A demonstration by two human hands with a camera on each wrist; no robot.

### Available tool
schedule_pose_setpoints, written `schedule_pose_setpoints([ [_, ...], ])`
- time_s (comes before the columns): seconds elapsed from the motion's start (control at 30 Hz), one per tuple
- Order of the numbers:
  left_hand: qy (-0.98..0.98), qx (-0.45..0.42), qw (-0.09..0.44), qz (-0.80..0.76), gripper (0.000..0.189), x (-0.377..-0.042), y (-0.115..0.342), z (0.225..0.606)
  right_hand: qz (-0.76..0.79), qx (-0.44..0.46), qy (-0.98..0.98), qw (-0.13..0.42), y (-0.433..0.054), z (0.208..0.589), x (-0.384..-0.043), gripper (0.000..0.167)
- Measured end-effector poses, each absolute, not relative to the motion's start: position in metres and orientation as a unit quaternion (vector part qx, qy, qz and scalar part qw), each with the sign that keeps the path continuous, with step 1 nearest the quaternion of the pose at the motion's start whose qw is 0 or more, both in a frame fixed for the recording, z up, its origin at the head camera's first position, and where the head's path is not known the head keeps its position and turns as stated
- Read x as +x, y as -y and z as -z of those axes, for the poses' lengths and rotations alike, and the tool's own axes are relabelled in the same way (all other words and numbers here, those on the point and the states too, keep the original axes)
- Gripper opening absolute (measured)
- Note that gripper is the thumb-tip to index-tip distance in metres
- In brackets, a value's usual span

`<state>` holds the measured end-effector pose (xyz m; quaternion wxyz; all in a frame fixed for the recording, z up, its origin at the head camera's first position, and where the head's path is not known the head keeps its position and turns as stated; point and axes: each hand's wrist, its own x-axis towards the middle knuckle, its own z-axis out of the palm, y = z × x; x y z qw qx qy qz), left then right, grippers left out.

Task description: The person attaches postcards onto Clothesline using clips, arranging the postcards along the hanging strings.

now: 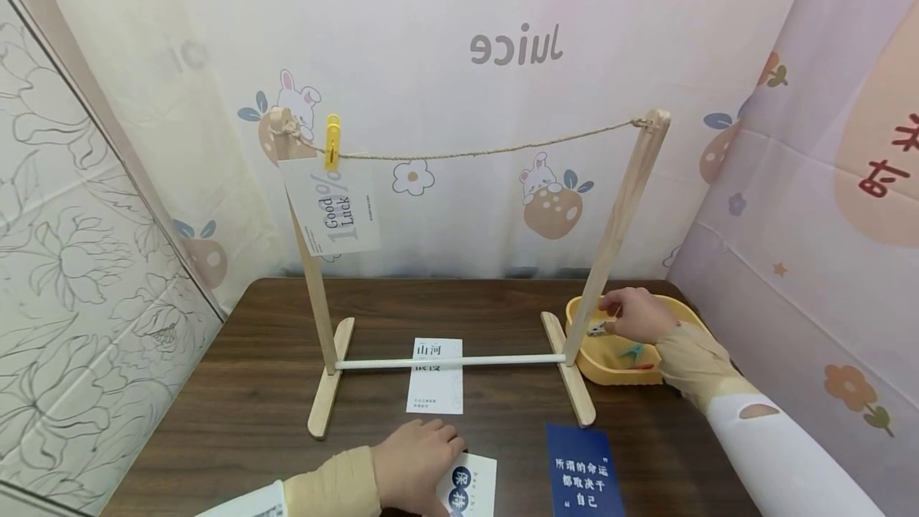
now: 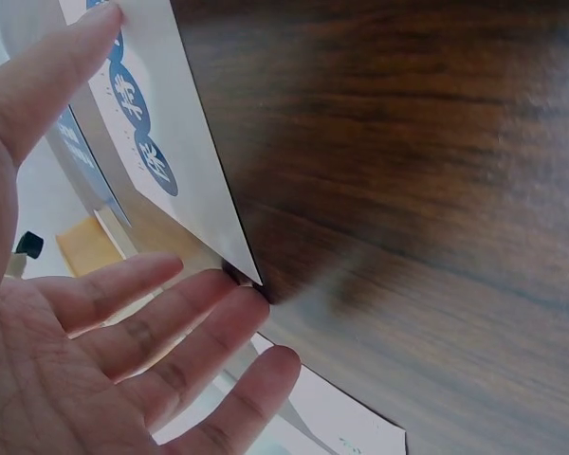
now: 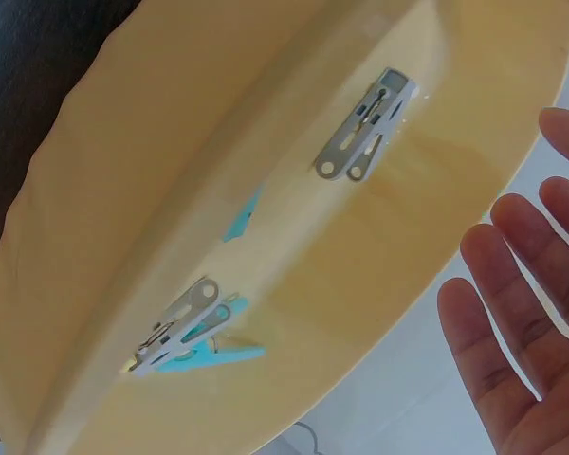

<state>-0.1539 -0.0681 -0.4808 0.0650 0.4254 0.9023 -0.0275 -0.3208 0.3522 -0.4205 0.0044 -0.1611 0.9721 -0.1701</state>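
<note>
My left hand (image 1: 420, 465) lies at the front of the table over a white card (image 1: 483, 473) with dark blue circles. Its thumb rests on the card's face, and the other fingers reach out loosely near a corner in the left wrist view. Over a yellow basket (image 1: 610, 378) at the right, my right hand (image 1: 641, 316) hangs with fingers spread and nothing between them. Inside are grey clothespins (image 3: 365, 128) and a teal clothespin (image 3: 209, 356); a small red piece shows in the head view.
A wooden stand (image 1: 619, 238) carries a sagging string (image 1: 459, 155). A yellow clothespin (image 1: 333, 138) holds a "Good Luck" card (image 1: 352, 222) at its left end. Under the stand's white bar (image 1: 495, 360) lies a white card (image 1: 436, 389); a blue card (image 1: 585, 465) lies front right.
</note>
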Motion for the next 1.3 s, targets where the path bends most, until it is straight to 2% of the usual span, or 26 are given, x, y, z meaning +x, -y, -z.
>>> schedule_pose_setpoints([
  [0.63,-0.902,0.428,0.044,0.033,0.071,-0.156,0.066,0.480,0.119,-0.176,-0.974,0.073,-0.357,0.437,-0.339,0.044],
  [0.83,-0.899,0.435,0.042,0.027,0.071,-0.158,0.066,0.481,0.125,-0.183,-0.970,0.095,-0.353,0.439,-0.338,0.038],
  [0.97,-0.893,0.449,0.020,0.036,0.070,-0.158,0.066,0.482,0.114,-0.178,-0.973,0.099,-0.351,0.437,-0.336,0.038],
  [1.3,-0.896,0.442,0.015,0.038,0.074,-0.156,0.067,0.479,0.083,-0.182,-0.976,0.083,-0.353,0.449,-0.343,0.033],
])
